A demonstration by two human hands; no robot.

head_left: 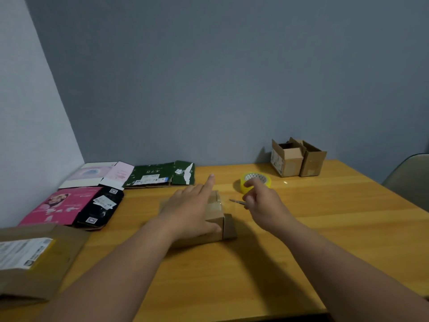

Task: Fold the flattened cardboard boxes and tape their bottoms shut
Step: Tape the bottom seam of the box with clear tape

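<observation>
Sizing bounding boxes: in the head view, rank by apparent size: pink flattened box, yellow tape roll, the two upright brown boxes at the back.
1. pink flattened box
2-3. two upright brown boxes: alike, unranked
4. yellow tape roll
Distance from camera differs, so apparent size only.

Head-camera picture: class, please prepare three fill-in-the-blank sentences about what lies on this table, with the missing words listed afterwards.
1. The left hand rests on a brown ____ box.
2. The tape roll beyond the right hand is ____ in colour.
3. Near the wall stand ____ folded boxes with open tops.
4. The flattened green box lies to the ____ of the tape roll.

Missing words: cardboard; yellow; two; left
</observation>
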